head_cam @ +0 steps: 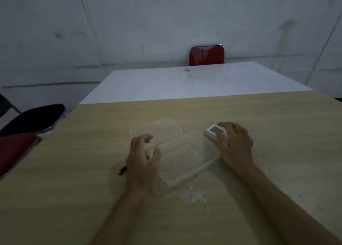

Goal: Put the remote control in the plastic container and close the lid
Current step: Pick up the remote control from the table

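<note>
A clear plastic container (187, 157) lies open on the wooden table, turned at an angle. Its clear lid (162, 129) rests flat on the table just behind it to the left. A small white remote control (214, 131) with a grey screen sits by the container's far right corner. My right hand (235, 144) lies over the remote, fingers wrapped around its near end. My left hand (142, 156) hovers at the container's left end, fingers curled and apart, with nothing in it.
A dark red pen (122, 170) lies left of my left hand. A pale scuffed patch (194, 196) marks the table in front of the container. A white table (185, 82) adjoins behind, with a red chair (206, 55) beyond. Dark and red seats (27, 122) stand at the left.
</note>
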